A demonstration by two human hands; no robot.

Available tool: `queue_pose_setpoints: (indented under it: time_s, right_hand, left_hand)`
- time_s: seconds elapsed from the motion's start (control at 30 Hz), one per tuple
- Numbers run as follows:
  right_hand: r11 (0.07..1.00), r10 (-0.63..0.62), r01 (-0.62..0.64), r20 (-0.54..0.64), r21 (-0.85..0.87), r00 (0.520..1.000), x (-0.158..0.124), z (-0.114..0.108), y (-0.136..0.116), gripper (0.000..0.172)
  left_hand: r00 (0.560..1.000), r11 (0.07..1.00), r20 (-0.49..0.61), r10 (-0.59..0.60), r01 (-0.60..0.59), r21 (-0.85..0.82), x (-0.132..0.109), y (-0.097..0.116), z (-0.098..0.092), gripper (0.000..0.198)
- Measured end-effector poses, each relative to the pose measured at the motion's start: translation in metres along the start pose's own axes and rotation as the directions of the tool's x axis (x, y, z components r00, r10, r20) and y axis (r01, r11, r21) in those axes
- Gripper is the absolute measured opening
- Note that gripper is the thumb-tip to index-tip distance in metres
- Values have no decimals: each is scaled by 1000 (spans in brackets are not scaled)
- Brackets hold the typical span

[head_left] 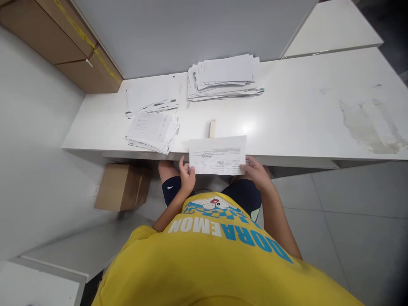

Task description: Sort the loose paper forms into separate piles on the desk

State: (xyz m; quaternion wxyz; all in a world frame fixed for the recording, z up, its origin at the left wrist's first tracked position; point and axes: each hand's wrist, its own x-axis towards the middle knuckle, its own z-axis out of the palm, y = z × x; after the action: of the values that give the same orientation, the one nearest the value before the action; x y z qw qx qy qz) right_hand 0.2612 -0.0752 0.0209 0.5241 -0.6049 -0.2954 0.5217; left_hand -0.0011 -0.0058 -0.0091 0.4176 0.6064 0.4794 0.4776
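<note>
A printed sheet of paper (219, 155) with an oval stamp mark is held over the front edge of the desk. My left hand (187, 176) grips its lower left corner, thumb on top and a finger raised beside it. At the right edge, my right hand (255, 171) pinches the paper between thumb and fingers. Just beyond the sheet a small beige block (212, 128) stands on the desk; its kind I cannot make out. Whether one sheet or more is in my hands does not show.
On the white desk (296, 114), a thick paper stack (226, 70) sits at the back. Two looser paper piles lie at the left, the nearer one (151, 129) by the edge. Cardboard boxes (73, 42) occupy the back left corner; another box (117, 187) is below the desk. A grey panel (197, 29) rises behind.
</note>
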Motion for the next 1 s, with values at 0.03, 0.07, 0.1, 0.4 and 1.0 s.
queue_pose_setpoints:
  time_s: [0.03,0.07,0.1,0.4,1.0]
  right_hand:
    - [999,34,-34,14,23,999,1,0,-1,36]
    - [998,56,-57,25,40,998,1,0,-3,35]
    - [996,69,-71,37,52,997,1,0,-4,35]
    - [982,140,-144,40,119,989,-15,-4,0,36]
    - [975,80,-62,-75,212,994,-24,-32,-12,37]
  left_hand:
    - [1000,1000,-16,-15,16,10,4,2,1,53]
    - [999,999,-27,-23,24,28,8,4,0,49]
    - [999,998,-26,-26,27,49,12,6,0,41]
    - [995,985,41,-96,88,150,9,18,-10,23]
    - [968,990,243,-70,38,136,32,43,22,29]
